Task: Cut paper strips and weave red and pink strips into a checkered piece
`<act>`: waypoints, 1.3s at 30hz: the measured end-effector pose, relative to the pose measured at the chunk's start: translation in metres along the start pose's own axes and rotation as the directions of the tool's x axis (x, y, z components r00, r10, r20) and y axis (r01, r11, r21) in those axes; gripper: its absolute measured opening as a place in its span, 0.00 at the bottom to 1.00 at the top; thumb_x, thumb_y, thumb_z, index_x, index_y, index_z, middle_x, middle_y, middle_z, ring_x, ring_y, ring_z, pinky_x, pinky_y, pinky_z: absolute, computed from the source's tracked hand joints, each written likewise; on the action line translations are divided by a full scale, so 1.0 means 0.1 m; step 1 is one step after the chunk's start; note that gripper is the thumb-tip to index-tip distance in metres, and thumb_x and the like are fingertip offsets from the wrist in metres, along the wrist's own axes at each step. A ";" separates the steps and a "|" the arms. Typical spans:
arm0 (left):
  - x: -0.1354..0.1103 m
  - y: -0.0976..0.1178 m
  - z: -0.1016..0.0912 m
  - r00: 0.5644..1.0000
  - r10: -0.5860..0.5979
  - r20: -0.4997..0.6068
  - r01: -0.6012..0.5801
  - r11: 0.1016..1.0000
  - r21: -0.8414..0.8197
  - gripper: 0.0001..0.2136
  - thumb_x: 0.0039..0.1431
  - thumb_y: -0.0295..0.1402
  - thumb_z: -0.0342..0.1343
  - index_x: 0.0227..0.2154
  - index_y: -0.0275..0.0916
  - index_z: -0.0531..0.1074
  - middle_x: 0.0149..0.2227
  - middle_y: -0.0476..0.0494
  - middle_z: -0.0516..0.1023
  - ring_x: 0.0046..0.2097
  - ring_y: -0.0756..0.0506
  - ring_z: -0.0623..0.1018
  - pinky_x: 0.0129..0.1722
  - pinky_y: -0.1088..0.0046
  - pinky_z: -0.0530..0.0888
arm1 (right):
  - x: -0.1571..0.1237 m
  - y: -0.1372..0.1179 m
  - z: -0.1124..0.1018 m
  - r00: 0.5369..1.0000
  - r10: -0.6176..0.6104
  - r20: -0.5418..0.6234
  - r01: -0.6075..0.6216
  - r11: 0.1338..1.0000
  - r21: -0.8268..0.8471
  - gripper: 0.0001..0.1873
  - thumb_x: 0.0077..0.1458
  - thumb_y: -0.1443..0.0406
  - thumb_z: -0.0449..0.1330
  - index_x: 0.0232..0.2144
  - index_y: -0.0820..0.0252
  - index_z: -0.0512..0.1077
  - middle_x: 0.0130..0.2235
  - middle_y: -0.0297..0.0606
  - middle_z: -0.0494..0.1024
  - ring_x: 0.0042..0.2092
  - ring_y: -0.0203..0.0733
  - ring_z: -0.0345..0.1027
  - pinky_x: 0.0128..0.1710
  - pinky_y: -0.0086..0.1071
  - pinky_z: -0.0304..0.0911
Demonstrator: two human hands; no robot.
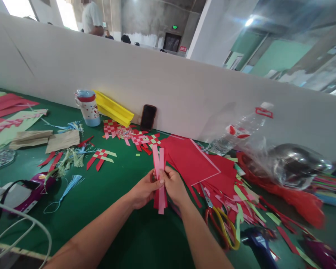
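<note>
Between my two hands are several pink and red paper strips (161, 198), held upright over the green table (123, 246). My left hand (145, 190) grips them from the left, its thumb pressed on the front. From the right, my right hand (173, 185) pinches the same strips around their middle. Just beyond lie red paper sheets (182, 157) with a pink edge. Scissors (222, 228) with red and yellow handles rest to the right, beside a heap of cut paper strips (229, 207). A woven red and green paper piece (101, 156) lies to the left.
A patterned cup (89, 110), a yellow tray (112, 108) and a phone (148, 117) stand near the white partition (168, 86). On the right are a plastic bottle (239, 130) and a dark blue tool (259, 246). A purple power strip (36, 190) and a light blue tassel (70, 188) lie left.
</note>
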State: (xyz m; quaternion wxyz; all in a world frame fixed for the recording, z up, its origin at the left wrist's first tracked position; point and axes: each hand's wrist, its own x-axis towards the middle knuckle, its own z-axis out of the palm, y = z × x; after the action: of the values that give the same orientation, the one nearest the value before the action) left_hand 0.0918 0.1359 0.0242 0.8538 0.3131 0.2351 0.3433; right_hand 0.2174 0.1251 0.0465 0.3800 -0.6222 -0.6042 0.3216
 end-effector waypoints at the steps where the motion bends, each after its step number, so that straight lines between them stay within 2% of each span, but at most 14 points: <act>1: 0.00 0.01 0.00 1.000 -0.021 0.006 0.021 1.000 0.009 0.27 0.47 0.39 0.69 0.49 0.41 0.66 0.37 0.47 0.76 0.32 0.51 0.77 0.32 0.77 0.73 | 0.01 0.00 -0.03 1.000 -0.002 -0.006 0.002 0.999 -0.049 0.22 0.60 0.50 0.48 0.30 0.59 0.70 0.25 0.33 0.73 0.28 0.37 0.66 0.30 0.30 0.63; 4: -0.01 0.04 0.00 0.996 -0.092 0.007 0.092 0.995 0.041 0.24 0.47 0.37 0.69 0.46 0.36 0.69 0.35 0.43 0.78 0.26 0.51 0.77 0.25 0.78 0.70 | 0.03 0.05 -0.22 1.000 -0.004 -0.009 0.002 0.974 -0.225 0.21 0.59 0.50 0.50 0.28 0.58 0.71 0.27 0.33 0.74 0.32 0.39 0.68 0.35 0.31 0.63; 7: -0.01 0.06 0.00 0.991 -0.129 -0.044 0.131 0.990 0.048 0.17 0.51 0.33 0.66 0.41 0.32 0.71 0.30 0.41 0.79 0.24 0.52 0.75 0.25 0.77 0.70 | 0.00 0.20 -0.46 0.997 0.021 -0.072 -0.049 0.909 -0.413 0.15 0.60 0.56 0.52 0.39 0.58 0.73 0.41 0.41 0.77 0.46 0.45 0.69 0.47 0.35 0.61; 8: -0.01 0.06 -0.01 0.989 -0.130 -0.073 0.134 0.990 0.041 0.14 0.53 0.32 0.65 0.40 0.32 0.71 0.29 0.41 0.79 0.25 0.51 0.76 0.27 0.77 0.71 | -0.02 0.27 -0.53 0.992 0.038 -0.121 -0.092 0.875 -0.475 0.15 0.59 0.60 0.53 0.45 0.60 0.72 0.46 0.45 0.75 0.52 0.48 0.66 0.52 0.38 0.57; 10: 0.00 0.06 -0.01 0.983 -0.127 -0.134 0.131 0.991 0.021 0.08 0.57 0.30 0.61 0.38 0.34 0.70 0.30 0.43 0.78 0.28 0.51 0.77 0.31 0.75 0.73 | -0.07 0.41 -0.63 0.973 0.090 -0.210 -0.198 0.794 -0.575 0.19 0.56 0.66 0.55 0.50 0.65 0.70 0.50 0.54 0.73 0.56 0.54 0.62 0.56 0.46 0.52; 13: 0.01 0.05 -0.02 0.972 -0.123 -0.199 0.126 0.992 0.007 0.05 0.59 0.29 0.58 0.37 0.35 0.70 0.31 0.44 0.78 0.26 0.53 0.75 0.28 0.77 0.72 | -0.13 0.59 -0.67 0.954 0.152 -0.259 -0.290 0.693 -0.660 0.20 0.55 0.68 0.56 0.51 0.68 0.69 0.49 0.57 0.73 0.54 0.57 0.64 0.54 0.48 0.53; 18: 0.04 0.04 -0.03 0.959 -0.138 -0.248 0.140 0.990 -0.008 0.10 0.63 0.35 0.53 0.43 0.35 0.70 0.32 0.43 0.78 0.24 0.53 0.73 0.22 0.78 0.69 | -0.15 0.70 -0.61 0.954 0.166 -0.248 -0.297 0.621 -0.725 0.19 0.57 0.70 0.53 0.51 0.65 0.69 0.47 0.52 0.76 0.48 0.51 0.70 0.49 0.40 0.59; 22: 0.07 0.04 -0.04 0.947 -0.157 -0.281 0.159 0.987 -0.017 0.09 0.64 0.32 0.51 0.43 0.33 0.70 0.37 0.37 0.79 0.29 0.49 0.77 0.28 0.73 0.75 | -0.17 0.74 -0.67 0.963 0.152 -0.223 -0.269 0.620 -0.737 0.18 0.60 0.68 0.51 0.50 0.61 0.70 0.45 0.45 0.78 0.47 0.45 0.72 0.45 0.34 0.61; 27: 0.09 0.00 -0.04 0.944 -0.137 -0.302 0.139 0.990 -0.015 0.05 0.61 0.29 0.56 0.36 0.31 0.72 0.35 0.36 0.80 0.31 0.48 0.79 0.35 0.70 0.78 | -0.20 0.80 -0.71 0.974 0.128 -0.188 -0.226 0.635 -0.739 0.18 0.59 0.66 0.51 0.49 0.56 0.71 0.42 0.40 0.80 0.44 0.44 0.74 0.42 0.32 0.63; 31: 0.11 -0.02 -0.06 0.940 -0.125 -0.317 0.128 0.992 -0.011 0.06 0.59 0.30 0.60 0.34 0.32 0.71 0.33 0.38 0.80 0.30 0.49 0.79 0.34 0.71 0.79 | -0.21 0.80 -0.69 0.974 0.121 -0.191 -0.224 0.627 -0.746 0.17 0.61 0.64 0.50 0.47 0.56 0.73 0.44 0.41 0.80 0.45 0.45 0.73 0.43 0.34 0.62; 35: 0.11 -0.03 -0.07 0.942 -0.113 -0.316 0.118 0.993 -0.002 0.06 0.57 0.29 0.61 0.34 0.33 0.70 0.31 0.40 0.79 0.28 0.50 0.78 0.32 0.74 0.79 | -0.21 0.78 -0.67 0.967 0.110 -0.230 -0.249 0.596 -0.763 0.20 0.63 0.57 0.49 0.49 0.58 0.72 0.47 0.47 0.77 0.48 0.50 0.70 0.45 0.37 0.61; 39: 0.09 -0.03 -0.06 0.948 -0.093 -0.306 0.103 0.995 0.016 0.08 0.56 0.29 0.62 0.37 0.33 0.70 0.32 0.41 0.79 0.29 0.51 0.78 0.33 0.74 0.78 | -0.20 0.75 -0.64 0.973 0.088 -0.214 -0.225 0.584 -0.780 0.17 0.61 0.62 0.53 0.49 0.61 0.73 0.47 0.48 0.75 0.47 0.51 0.69 0.48 0.39 0.59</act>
State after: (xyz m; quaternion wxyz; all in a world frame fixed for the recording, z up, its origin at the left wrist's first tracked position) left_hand 0.0955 0.1433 0.0165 0.8183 0.2577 0.3845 0.3409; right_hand 0.3098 0.1009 0.0129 0.0765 -0.7996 -0.5957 0.0010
